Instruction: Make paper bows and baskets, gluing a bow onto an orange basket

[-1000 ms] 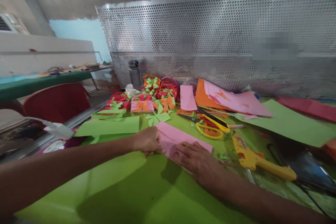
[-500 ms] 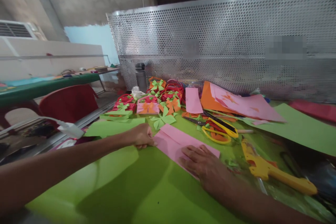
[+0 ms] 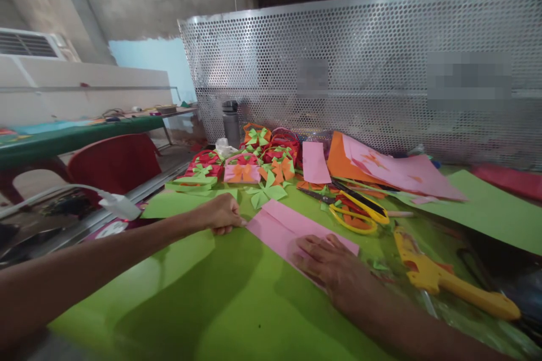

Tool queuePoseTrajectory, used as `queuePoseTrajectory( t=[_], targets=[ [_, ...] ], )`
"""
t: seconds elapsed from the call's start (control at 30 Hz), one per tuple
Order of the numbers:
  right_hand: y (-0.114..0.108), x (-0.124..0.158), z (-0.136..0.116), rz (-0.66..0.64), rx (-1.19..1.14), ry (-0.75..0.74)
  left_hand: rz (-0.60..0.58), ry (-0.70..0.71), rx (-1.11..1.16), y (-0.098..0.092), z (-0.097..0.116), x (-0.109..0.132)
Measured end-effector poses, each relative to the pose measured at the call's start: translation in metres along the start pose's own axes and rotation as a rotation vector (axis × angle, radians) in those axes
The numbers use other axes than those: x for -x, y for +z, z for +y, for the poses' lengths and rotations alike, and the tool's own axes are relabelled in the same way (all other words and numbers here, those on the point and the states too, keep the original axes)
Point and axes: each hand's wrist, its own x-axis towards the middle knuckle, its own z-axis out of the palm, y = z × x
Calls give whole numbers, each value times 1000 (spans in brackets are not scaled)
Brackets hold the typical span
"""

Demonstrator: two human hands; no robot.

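A folded sheet of pink paper (image 3: 275,224) lies slanted on the green tabletop (image 3: 237,304), with a crease line along its upper part. My left hand (image 3: 220,215) is closed, knuckles curled, its thumb tip at the paper's left corner; whether a finger is beneath that corner is hidden. Flat across the paper's right half rests my right hand (image 3: 328,262), fingers stretched out. Scissors with yellow handles (image 3: 383,215) lie beyond the right hand. A yellow glue gun (image 3: 427,275) is to its right.
Small paper bags with bows (image 3: 241,174) are grouped at the back, near a grey bottle (image 3: 231,124). Pink sheets (image 3: 393,166) and green paper (image 3: 499,203) lie at right. A white plug (image 3: 121,206) with cable is at left, and a perforated metal panel (image 3: 271,67) stands behind.
The view has shifted slightly, moving the scene a little to the right. My left thumb tip has slid outward to the paper's corner. My right hand stays flat on the paper.
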Motion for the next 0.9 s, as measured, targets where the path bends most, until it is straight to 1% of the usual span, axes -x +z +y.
queuePoseTrajectory(
  t=[0.2, 0.27, 0.33, 0.37, 0.4, 0.43, 0.47, 0.5, 0.53, 0.57, 0.63, 0.7, 0.73, 0.8, 0.87, 0.9],
  targets=[
    [2, 0, 3, 19, -3, -18, 32, 32, -70, -2, -3, 4],
    [1, 0, 2, 6, -3, -7, 92, 63, -144, -1, 4, 8],
    [-2, 0, 0, -5, -5, 1, 202, 130, -233, 7, 17, 16],
    [-4, 0, -2, -4, -9, -2, 263, 184, -275, 14, 26, 20],
    [-6, 0, -4, 8, -13, -8, 299, 248, -306, 22, 35, 25],
    [-8, 0, -6, 24, -14, -17, 307, 325, -330, 31, 44, 29],
    [-9, 0, -7, 40, -10, -27, 290, 413, -350, 40, 51, 31],
    [-10, 0, -7, 51, -4, -30, 245, 530, -380, 49, 56, 33],
    [-11, 0, -7, 51, 4, -31, 166, 667, -462, 57, 60, 33],
    [-12, 0, -6, 42, 9, -35, 111, 729, -508, 63, 60, 32],
    [-13, 0, -4, -2, 14, -49, 4, 781, -576, 71, 55, 27],
    [-15, 3, -4, -33, 31, -36, -38, 766, -603, 76, 45, 22],
    [-17, 5, -4, -27, 58, -15, -30, 761, -613, 78, 39, 20],
    [-20, 9, -6, 31, 163, 37, 33, 756, -637, 84, 29, 18],
    [-23, 12, -8, 103, 322, 53, 153, 764, -664, 91, 21, 17],
    [-24, 14, -9, 126, 404, 42, 221, 790, -678, 94, 18, 18]
  ],
)
